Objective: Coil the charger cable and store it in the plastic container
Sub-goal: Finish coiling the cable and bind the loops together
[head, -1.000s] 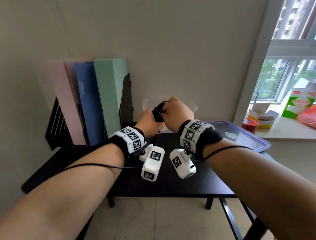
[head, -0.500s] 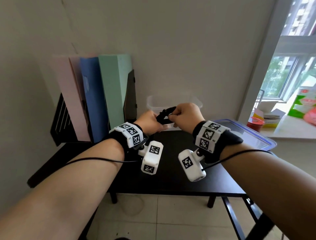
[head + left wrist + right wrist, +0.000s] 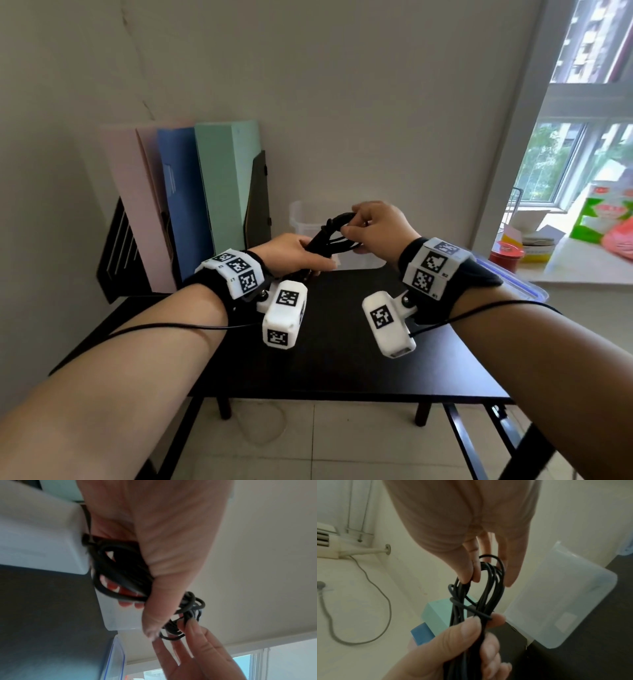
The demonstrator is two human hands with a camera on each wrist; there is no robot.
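Cable (image 3: 330, 236) limp and springy, I judge: left hand (image 3: 291, 253) grips the bundle's middle, right hand (image 3: 375, 226) pinches the loop end.

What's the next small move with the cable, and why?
Probably carry the bundle back and lower it into the plastic container. The charger cable already looks coiled, with a strand wrapped across the loops; the left hand grips one end, the right hand pinches the loop tops. The container sits open just behind the hands, its lid lying aside.

Both hands have drawn apart, stretching the coiled cable (image 3: 334, 236) between them
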